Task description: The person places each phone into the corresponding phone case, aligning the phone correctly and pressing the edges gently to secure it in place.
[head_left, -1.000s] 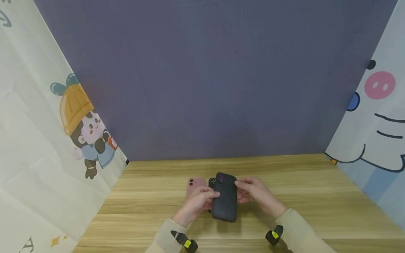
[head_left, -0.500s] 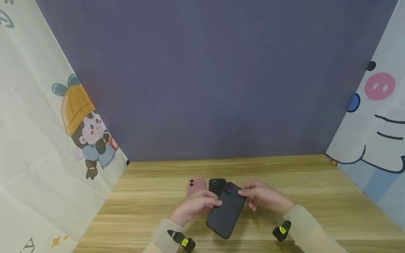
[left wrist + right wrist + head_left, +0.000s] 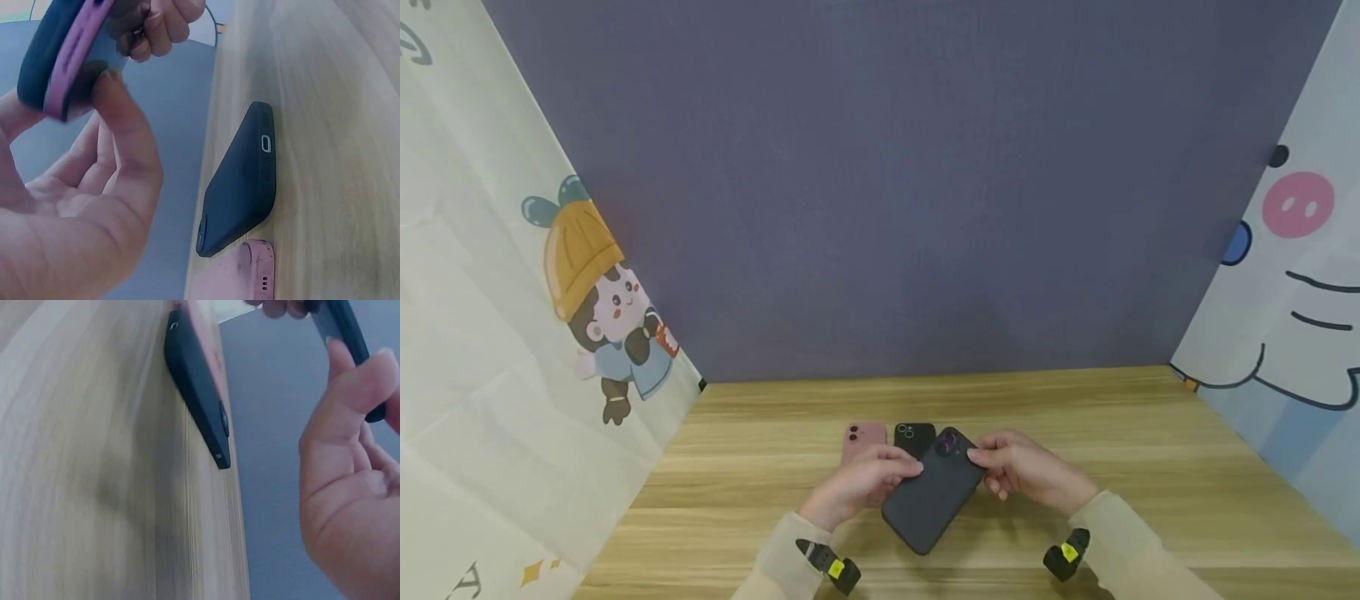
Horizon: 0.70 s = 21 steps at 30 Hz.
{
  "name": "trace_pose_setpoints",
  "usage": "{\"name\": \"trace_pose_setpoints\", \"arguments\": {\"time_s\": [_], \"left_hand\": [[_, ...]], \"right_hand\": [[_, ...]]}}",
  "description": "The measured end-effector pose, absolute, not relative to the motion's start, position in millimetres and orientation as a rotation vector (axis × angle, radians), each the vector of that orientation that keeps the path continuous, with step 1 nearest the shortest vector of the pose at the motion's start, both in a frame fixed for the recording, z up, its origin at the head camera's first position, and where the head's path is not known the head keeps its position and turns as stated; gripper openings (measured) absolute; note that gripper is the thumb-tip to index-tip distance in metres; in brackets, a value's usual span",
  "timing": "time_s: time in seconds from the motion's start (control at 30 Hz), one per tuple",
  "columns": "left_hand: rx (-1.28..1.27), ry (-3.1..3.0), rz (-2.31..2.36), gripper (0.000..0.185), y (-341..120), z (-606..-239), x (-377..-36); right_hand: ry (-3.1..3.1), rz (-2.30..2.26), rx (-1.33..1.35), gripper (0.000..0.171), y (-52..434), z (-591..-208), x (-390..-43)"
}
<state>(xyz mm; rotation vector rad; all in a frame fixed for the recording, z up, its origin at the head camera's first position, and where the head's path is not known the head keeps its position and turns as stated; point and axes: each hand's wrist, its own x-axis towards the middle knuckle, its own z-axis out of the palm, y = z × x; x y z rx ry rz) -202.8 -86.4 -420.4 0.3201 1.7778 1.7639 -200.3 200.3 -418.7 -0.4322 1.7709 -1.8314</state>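
Note:
A phone in a dark case (image 3: 931, 496) is held tilted above the table, its camera corner up and to the right. My left hand (image 3: 859, 485) pinches its left edge between thumb and fingers. At the camera end, my right hand (image 3: 1033, 471) grips the upper right corner. In the left wrist view a lilac frame (image 3: 76, 53) shows along the dark case, with a glossy face on the other side. Fingers hide parts of both edges.
Behind the held phone, a black phone (image 3: 914, 439) lies on the wooden table (image 3: 1090, 450). Left of it lies a pink phone (image 3: 863, 437), partly covered by my left hand. A grey-blue panel (image 3: 880, 208) rises at the table's back, with printed sheets on both sides.
The held phone has turned clockwise from nearly upright and come lower, uncovering more of the black phone behind. My right hand moved slightly right and down with its corner.

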Motion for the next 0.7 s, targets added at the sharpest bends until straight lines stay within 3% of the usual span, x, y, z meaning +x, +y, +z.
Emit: {"name": "trace_pose_setpoints", "arguments": {"time_s": [0.4,0.7], "left_hand": [[0.327,1.661,1.956,0.010,-87.3,-424.5,-208.0],[0.221,1.634,2.133,0.024,-83.9,-426.9,-205.4]], "right_hand": [[1.743,-2.051,-0.356,0.018,204.7,-423.2,-198.6],[1.705,-2.247,-0.187,0.017,200.4,-420.1,-194.6]]}}
